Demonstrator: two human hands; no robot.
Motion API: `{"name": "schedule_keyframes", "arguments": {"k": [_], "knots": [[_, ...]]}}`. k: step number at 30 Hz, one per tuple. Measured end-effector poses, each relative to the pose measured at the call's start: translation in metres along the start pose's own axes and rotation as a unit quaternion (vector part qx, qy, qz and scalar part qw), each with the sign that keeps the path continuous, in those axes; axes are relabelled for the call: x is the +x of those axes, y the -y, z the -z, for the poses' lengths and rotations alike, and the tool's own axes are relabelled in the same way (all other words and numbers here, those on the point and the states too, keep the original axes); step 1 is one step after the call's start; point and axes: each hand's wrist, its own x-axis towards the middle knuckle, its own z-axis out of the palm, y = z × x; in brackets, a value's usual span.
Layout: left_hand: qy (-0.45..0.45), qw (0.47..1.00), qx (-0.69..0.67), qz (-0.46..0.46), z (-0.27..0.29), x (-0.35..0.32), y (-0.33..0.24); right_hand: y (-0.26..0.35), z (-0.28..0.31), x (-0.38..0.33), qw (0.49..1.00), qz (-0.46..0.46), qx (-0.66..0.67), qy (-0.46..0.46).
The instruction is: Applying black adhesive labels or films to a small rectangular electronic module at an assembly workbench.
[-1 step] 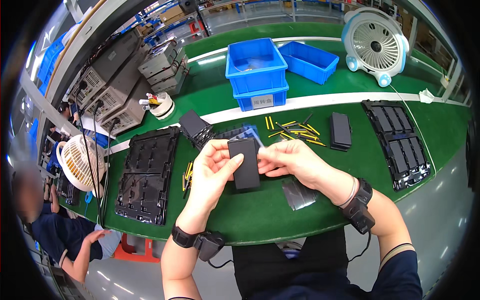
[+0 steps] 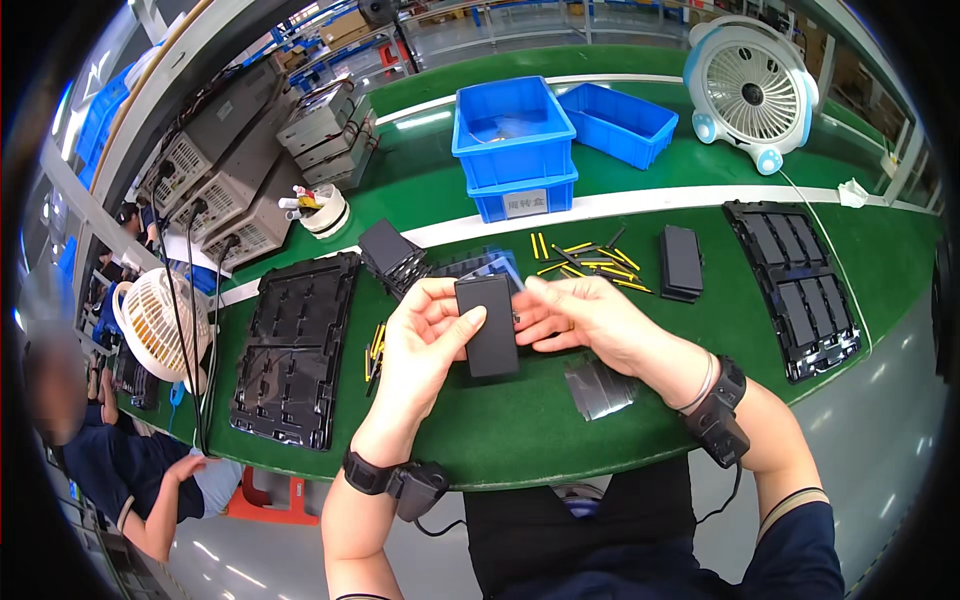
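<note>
My left hand [image 2: 428,332] grips a flat black rectangular block [image 2: 488,335], thumb across its face and fingers behind. The block looks like a battery pack or a small case. At its right edge is my right hand [image 2: 580,318], its thumb raised apart from the bent fingers. The fingertips are close to a small dark bit on that edge; whether they touch it is unclear. Just behind the hands is a clear bluish plastic piece [image 2: 506,266], partly hidden. Below my right hand lie clear film sheets [image 2: 600,388] on the green table.
Black-and-yellow strips [image 2: 600,265] lie scattered beyond my hands. Black blocks [image 2: 682,262] stand to the right, others [image 2: 388,248] to the left. Black trays [image 2: 295,350] [image 2: 795,285] flank the work area. Blue bins [image 2: 513,135] and a fan [image 2: 755,90] stand behind. A person [image 2: 130,470] sits left.
My right thumb has lifted slightly away from the fingers at the block's edge. My left hand and the block have hardly moved.
</note>
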Motion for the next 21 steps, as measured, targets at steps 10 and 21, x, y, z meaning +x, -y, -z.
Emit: {"name": "schedule_keyframes", "arguments": {"k": [10, 21], "knots": [[-0.087, 0.995, -0.017, -0.055, 0.014, 0.008, -0.007, -0.01, 0.009, 0.011, 0.782, 0.338, -0.522, -0.049], [-0.108, 0.991, -0.018, -0.077, 0.015, 0.008, -0.007, -0.005, -0.002, 0.017, 0.728, 0.355, -0.585, 0.04]]}}
